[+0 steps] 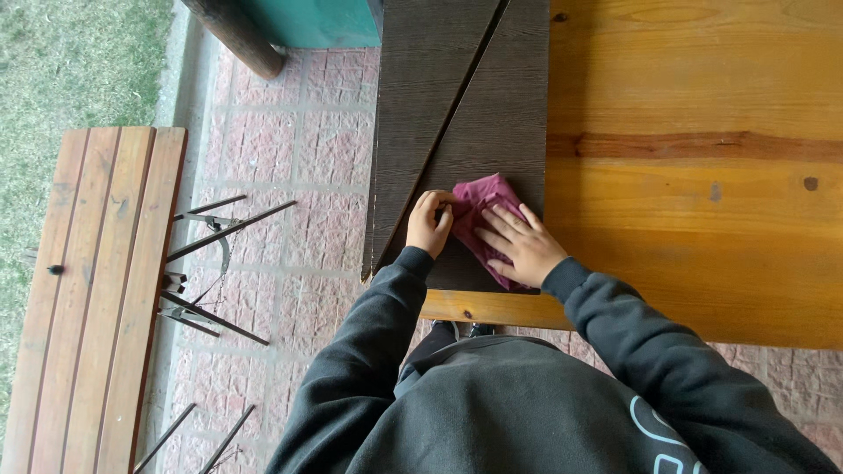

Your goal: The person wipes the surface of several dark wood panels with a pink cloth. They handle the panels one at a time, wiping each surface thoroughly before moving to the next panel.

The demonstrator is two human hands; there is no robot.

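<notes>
A crumpled maroon cloth (481, 200) lies on a dark brown wooden panel (492, 114) that rests on the left end of an orange-varnished wooden table (694, 175). My right hand (520, 242) lies flat on the cloth with its fingers spread. Just left of it, my left hand (428, 223) is curled, its fingertips pinching the cloth's left edge. A second dark panel (421, 105), cut on a diagonal, lies beside the first and overhangs the table's left side. Both arms wear dark sleeves.
A slatted wooden bench (88, 290) with thin metal legs (211, 263) stands at the left on reddish paving bricks (307, 158). Grass (70, 61) lies beyond it. A teal box (316, 22) and a round log post (237, 35) sit at the top.
</notes>
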